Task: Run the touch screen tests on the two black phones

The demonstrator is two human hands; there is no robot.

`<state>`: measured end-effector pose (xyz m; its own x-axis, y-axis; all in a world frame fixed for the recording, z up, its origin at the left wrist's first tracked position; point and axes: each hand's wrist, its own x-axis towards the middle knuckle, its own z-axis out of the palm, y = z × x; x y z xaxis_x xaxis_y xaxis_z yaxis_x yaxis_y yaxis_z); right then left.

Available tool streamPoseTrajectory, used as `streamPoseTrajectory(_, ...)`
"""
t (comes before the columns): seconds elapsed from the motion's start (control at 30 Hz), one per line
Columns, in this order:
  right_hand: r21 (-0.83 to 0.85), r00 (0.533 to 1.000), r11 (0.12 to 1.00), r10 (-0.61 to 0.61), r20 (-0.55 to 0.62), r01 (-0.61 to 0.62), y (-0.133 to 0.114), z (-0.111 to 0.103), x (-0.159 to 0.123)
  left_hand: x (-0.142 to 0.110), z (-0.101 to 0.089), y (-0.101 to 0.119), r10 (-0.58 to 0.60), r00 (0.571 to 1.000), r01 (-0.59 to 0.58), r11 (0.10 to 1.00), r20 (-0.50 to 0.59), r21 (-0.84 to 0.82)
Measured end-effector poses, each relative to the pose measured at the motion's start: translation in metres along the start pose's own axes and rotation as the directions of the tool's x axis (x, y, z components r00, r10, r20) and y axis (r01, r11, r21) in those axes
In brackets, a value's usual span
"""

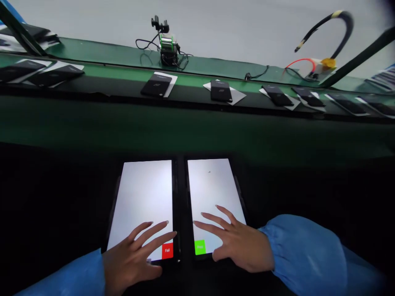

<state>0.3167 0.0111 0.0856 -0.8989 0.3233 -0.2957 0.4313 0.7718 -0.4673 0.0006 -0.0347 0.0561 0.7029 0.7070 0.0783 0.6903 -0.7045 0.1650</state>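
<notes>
Two tablets lie side by side on a black surface, their screens lit white. Over the lower part of the left tablet [145, 193] is my left hand [135, 255], fingers spread, near a red square marked "Fail" [167, 250]. My right hand [231, 238] reaches over the lower part of the right tablet [210, 185], fingers apart, with a green square [200, 247] just below its fingertips. I cannot tell whether the fingertips touch the glass. Neither hand grips anything. Blue sleeves cover both forearms.
Beyond the tablets runs a raised ledge with several dark devices on white sheets, among them one dark device [156, 85] and another [221, 91]. Behind, a green shelf [101, 51] carries a spool-like device with cables [168, 47] and a black curved hose [342, 20].
</notes>
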Motion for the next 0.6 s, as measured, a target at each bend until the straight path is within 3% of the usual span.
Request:
streamPoseTrajectory(0.2, -0.054, 0.997, 0.998, 0.006, -0.072, -0.009, -0.003, 0.004, 0.001, -0.001, -0.009, -0.005, -0.001, 0.992, 0.024, 0.983, 0.126, -0.182)
streamPoseTrajectory(0.27, -0.053, 0.993, 0.999, 0.001, -0.121, -0.008, -0.003, 0.007, -0.001, -0.003, -0.005, -0.002, -0.192, 0.968, 0.219, 0.96, 0.159, -0.173)
streamPoseTrajectory(0.3, -0.051, 0.991, 0.999, 0.003, -0.135, -0.01, -0.003, 0.008, -0.003, -0.004, -0.003, 0.0, -0.309, 0.934, 0.339, 0.925, 0.179, -0.173)
streamPoseTrajectory(0.37, -0.049, 0.986, 0.999, 0.006, -0.164, -0.014, -0.004, 0.009, -0.007, -0.006, -0.003, 0.001, -0.413, 0.887, 0.451, 0.871, 0.207, -0.193)
streamPoseTrajectory(0.4, -0.053, 0.98, 0.998, 0.013, -0.199, -0.024, -0.005, 0.008, -0.008, -0.006, -0.006, 0.001, -0.372, 0.903, 0.416, 0.882, 0.216, -0.219)
streamPoseTrajectory(0.5, -0.077, 0.916, 0.992, 0.061, -0.397, -0.1, -0.01, 0.006, -0.014, -0.003, -0.018, -0.006, -0.097, 0.973, 0.155, 0.948, 0.212, -0.278)
streamPoseTrajectory(0.6, -0.079, 0.827, 0.973, 0.139, -0.545, -0.216, -0.017, 0.007, -0.021, 0.001, -0.026, -0.012, 0.021, 0.973, 0.049, 0.955, 0.231, -0.293)
